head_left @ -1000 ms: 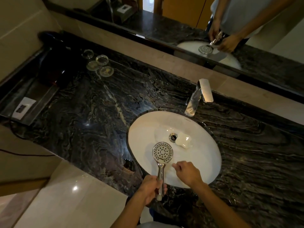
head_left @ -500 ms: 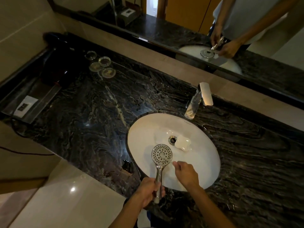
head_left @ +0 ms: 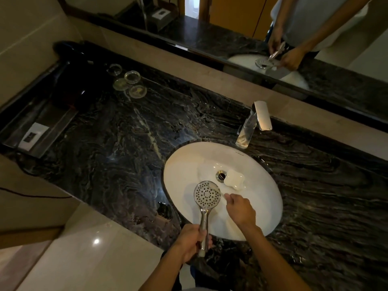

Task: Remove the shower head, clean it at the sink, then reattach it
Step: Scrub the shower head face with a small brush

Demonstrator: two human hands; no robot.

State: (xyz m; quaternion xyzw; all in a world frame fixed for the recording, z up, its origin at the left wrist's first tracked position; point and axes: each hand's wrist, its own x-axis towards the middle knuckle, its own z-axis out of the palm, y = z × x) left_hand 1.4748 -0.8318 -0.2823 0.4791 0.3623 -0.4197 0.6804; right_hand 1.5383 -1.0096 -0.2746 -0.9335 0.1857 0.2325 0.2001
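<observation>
Setting: a person stands at a dark veined stone bench (head_left: 117, 148) with an oval white basin (head_left: 270, 198) sunk into it; a chrome faucet (head_left: 255, 122) rises at the far rim; a wall mirror (head_left: 231, 22) repeats the scene.
Shower head: the round chrome shower head with a perforated face (head_left: 207, 194) is off its mount and held above the near half of the basin, face up; its handle runs back toward the person.
Left hand: the left hand (head_left: 192, 241) is wrapped round the lower handle, fingers curled tight on it, forearm entering from the bottom edge.
Right hand: the right hand (head_left: 239, 211) hovers at the right edge of the face, fingers curled and pinching a small pale thing (head_left: 225, 195) that reaches the rim; what it is cannot be told, perhaps a brush or cloth.
In the basin: a pale lump (head_left: 234, 179), seemingly soap, lies just beside the drain (head_left: 220, 176).
Step in hand: judged to be scrubbing the spray face.
Doing it well: keep the left grip firm and the face level over the basin so drips fall inside; work the right hand across every row of holes with short, light strokes; rinse under the faucet afterward.
Also on the bench: 4 small round glass dishes (head_left: 129, 80) far left, well apart from the basin.
</observation>
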